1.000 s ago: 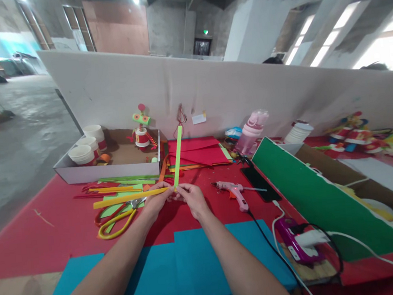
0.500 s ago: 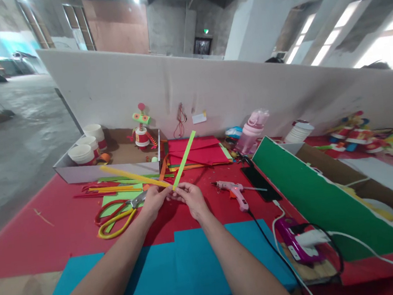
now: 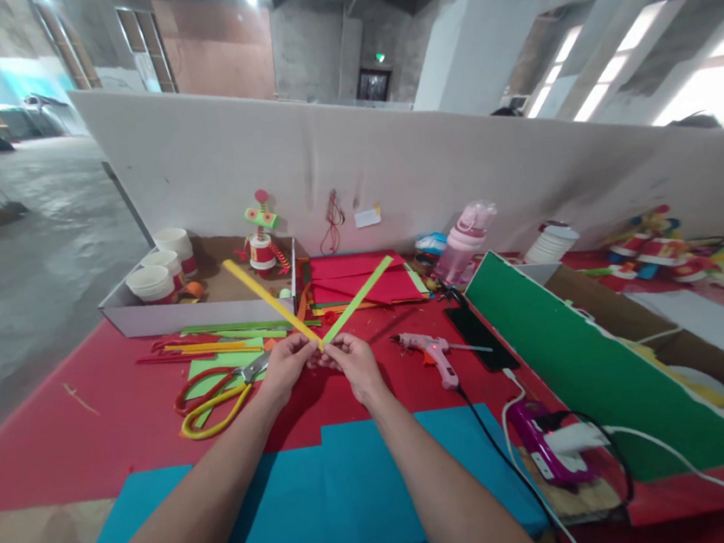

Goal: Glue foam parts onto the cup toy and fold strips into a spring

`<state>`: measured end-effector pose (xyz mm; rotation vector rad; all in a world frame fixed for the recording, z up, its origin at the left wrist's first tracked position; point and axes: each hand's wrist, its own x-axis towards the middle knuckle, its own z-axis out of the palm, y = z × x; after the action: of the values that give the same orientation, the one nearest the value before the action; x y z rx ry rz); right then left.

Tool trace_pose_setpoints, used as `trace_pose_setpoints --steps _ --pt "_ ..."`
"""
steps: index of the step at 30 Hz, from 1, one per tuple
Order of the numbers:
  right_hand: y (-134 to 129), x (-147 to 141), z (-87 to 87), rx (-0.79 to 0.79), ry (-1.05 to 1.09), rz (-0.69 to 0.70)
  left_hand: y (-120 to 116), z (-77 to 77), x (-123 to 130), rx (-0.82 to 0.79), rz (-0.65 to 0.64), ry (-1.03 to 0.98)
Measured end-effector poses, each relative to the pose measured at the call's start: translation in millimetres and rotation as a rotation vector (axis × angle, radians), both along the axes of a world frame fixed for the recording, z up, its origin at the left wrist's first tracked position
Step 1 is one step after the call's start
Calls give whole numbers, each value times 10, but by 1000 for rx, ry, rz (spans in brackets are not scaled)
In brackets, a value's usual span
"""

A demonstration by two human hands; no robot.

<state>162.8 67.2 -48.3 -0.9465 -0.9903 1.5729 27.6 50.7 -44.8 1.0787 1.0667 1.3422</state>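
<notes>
Two paper strips, a yellow strip (image 3: pixel 267 300) and a light green strip (image 3: pixel 358 300), meet at their lower ends in a V between my fingertips. My left hand (image 3: pixel 289 367) is closed in a pinch at the joined end, on the yellow side. Pinching the same end from the green side is my right hand (image 3: pixel 351 362). The fingers hide how the strips overlap. Beside my left hand lie scissors (image 3: pixel 216 401) with red and yellow handles, on top of green paper. A pink glue gun (image 3: pixel 433 355) rests to the right of my right hand.
Behind the scissors lie several coloured paper strips (image 3: pixel 214 348). A cardboard box (image 3: pixel 203 314) holds paper cups and a cup figure (image 3: pixel 261 252). Red paper sheets (image 3: pixel 369 279), a pink bottle (image 3: pixel 463 242), a phone (image 3: pixel 480 336) and a purple power socket (image 3: pixel 548 446) with cables surround the work area.
The yellow strip has swung upward from a nearly flat angle, while the green strip has tipped to the right. Both hands stay at about the same place, still pinching the joined end.
</notes>
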Motion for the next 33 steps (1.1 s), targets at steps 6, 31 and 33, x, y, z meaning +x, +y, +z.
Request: trace_pose_setpoints --steps 6,31,33 --pt "-16 -51 10 3 68 -50 -24 75 11 11 -8 3" --pt "-43 -49 20 -7 52 2 2 -12 -22 -3 -13 -138" --pt "-34 -52 19 -5 54 -9 2 -4 -22 -22 -31 -146"
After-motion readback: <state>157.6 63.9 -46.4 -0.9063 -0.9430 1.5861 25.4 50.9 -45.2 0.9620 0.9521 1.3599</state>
